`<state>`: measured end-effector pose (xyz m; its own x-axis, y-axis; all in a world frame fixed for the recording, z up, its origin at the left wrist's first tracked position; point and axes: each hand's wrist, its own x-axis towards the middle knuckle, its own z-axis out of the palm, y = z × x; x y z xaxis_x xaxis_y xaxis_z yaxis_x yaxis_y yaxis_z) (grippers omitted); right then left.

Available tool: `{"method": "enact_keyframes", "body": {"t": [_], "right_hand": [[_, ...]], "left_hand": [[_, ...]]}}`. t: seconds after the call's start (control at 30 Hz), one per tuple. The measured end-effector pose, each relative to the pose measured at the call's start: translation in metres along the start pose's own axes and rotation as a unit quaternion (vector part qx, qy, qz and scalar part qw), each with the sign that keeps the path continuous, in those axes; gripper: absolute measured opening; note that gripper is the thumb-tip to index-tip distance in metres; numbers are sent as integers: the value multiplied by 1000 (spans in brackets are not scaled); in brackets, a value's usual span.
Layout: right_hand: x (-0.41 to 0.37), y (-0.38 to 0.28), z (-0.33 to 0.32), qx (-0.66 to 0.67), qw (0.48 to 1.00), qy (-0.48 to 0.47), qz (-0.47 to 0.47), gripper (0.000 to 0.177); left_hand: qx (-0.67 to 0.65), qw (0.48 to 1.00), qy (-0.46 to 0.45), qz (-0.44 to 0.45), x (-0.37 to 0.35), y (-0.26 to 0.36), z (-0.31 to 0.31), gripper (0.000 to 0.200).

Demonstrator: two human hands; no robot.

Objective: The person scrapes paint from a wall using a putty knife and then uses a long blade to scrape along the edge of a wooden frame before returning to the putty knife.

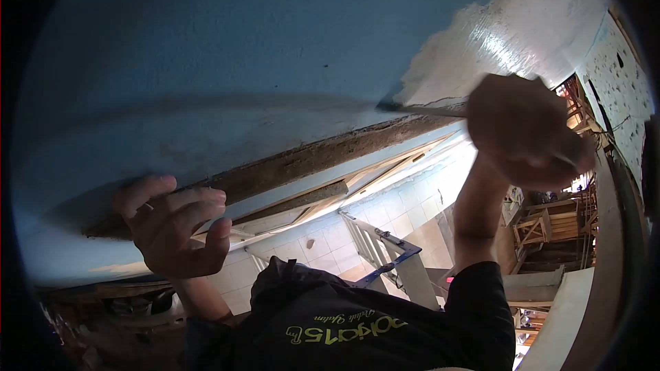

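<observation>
My right hand point(526, 130), smeared by motion, is wrapped around a scraper point(430, 110) whose thin blade points left. Its tip rests at the blue painted surface point(227, 34), right by the edge of a pale, wet-looking patch point(515, 27). Most of the scraper's handle is hidden in my fist. On the left, my left hand point(175, 230) is raised with loosely bent fingers spread apart and nothing in them. Its fingertips overlap the rough brown edge point(309, 158) of the blue surface in this view.
Below stands a stepladder point(392, 261) with a blue top on a tiled floor point(323, 247). Wooden planks point(302, 199) lie beyond the brown edge. Stacked timber point(550, 227) is at the right, beside a spotted pale wall point(619, 82).
</observation>
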<state>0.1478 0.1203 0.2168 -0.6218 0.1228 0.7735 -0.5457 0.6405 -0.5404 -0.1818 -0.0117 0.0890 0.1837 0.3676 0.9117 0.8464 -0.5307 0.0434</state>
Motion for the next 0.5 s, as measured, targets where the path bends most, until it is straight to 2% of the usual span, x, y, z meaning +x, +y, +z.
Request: {"method": "enact_keyframes", "body": {"t": [0.03, 0.07, 0.1, 0.27, 0.3, 0.37, 0.43, 0.5], "right_hand": [[6, -5, 1, 18, 999, -6, -47, 43], [2, -5, -6, 32, 998, -3, -50, 45], [6, -1, 0, 23, 1000, -11, -7, 44], [8, -4, -4, -3, 998, -2, -63, 41], [11, -1, 2, 9, 1000, -15, -15, 40], [14, -5, 8, -8, 1000, -20, 9, 40], [10, -7, 0, -12, 999, -2, -34, 40], [9, 9, 2, 27, 999, -18, -2, 47]], "left_hand": [[-1, 1000, 0, -2, -1, 0, 0, 9], [-1, 1000, 1, -5, -1, 1, 0, 9], [1, 1000, 0, -6, 0, 2, 0, 9], [-15, 1000, 3, -6, 0, 1, 1, 8], [-9, 1000, 5, -7, 1, 1, 1, 8], [-7, 1000, 5, -4, 0, 1, 0, 8], [-15, 1000, 7, 4, -3, -2, 1, 9], [-3, 1000, 9, 0, 0, 1, 1, 10]]}}
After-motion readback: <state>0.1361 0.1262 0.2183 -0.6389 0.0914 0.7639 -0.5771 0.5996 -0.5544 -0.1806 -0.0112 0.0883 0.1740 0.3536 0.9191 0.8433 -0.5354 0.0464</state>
